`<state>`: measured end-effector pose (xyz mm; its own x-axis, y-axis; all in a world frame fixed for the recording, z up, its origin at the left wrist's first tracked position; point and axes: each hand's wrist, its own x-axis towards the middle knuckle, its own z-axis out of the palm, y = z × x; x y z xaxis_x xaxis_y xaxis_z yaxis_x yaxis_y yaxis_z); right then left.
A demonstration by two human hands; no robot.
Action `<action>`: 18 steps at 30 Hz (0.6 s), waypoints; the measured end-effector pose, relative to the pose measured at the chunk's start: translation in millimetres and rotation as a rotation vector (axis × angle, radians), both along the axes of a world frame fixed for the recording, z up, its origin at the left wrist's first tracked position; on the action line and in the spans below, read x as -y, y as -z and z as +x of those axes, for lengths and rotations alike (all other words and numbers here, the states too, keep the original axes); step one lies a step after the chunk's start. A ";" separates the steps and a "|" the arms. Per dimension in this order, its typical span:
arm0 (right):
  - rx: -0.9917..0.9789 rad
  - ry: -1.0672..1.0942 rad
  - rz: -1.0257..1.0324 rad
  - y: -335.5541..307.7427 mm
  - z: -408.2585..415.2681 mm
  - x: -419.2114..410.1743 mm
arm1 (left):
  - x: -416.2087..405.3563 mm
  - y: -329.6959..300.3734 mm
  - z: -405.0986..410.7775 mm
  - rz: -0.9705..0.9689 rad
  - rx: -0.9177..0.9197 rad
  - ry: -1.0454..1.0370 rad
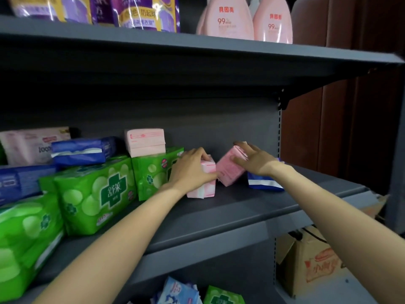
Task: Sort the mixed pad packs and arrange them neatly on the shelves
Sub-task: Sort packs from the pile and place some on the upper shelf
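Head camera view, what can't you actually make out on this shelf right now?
- Blue pack: mostly hidden behind the right hand and wrist.
- Upright pink pack: its top and front are covered by the left hand.
- Tilted pink pack: print blurred, unreadable.
- Packs on the lower shelf: cut off by the bottom edge.
- Purple bags on the top shelf: cut off by the top edge.

Two bare forearms, sleeveless to the frame edge, no jewellery.
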<state>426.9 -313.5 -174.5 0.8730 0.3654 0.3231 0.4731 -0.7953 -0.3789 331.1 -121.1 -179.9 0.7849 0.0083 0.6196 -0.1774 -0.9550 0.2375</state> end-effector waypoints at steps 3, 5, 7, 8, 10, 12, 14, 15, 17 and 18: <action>0.033 -0.035 0.041 -1.4 -21.7 11.4 | 0.5 3.1 -4.6 -0.012 0.006 -0.003; 0.077 -0.067 0.124 1.6 -35.9 21.3 | -1.8 2.1 -13.0 -0.018 0.043 -0.014; 0.120 -0.109 0.239 4.6 -54.0 28.5 | -5.1 -0.3 -23.2 -0.018 0.076 -0.030; 0.138 -0.117 0.275 6.1 -63.3 30.4 | -6.8 -1.1 -28.3 -0.015 0.081 -0.041; 0.177 -0.036 0.207 8.2 -75.2 28.4 | -10.1 -1.7 -36.7 0.024 0.055 -0.071; 0.167 0.048 0.069 6.9 -88.3 21.9 | -12.6 -0.3 -44.2 0.106 -0.017 -0.125; 0.118 0.040 0.008 6.6 -96.0 19.3 | -13.4 1.0 -51.5 0.151 -0.083 -0.171; 0.116 0.020 -0.001 5.8 -98.5 21.2 | -13.2 1.0 -54.9 0.151 -0.097 -0.178; 0.149 0.006 -0.011 5.5 -92.2 30.6 | -11.4 0.3 -61.1 0.143 -0.108 -0.173; 0.163 0.023 -0.023 6.0 -84.4 36.8 | -9.9 -0.3 -63.8 0.146 -0.112 -0.166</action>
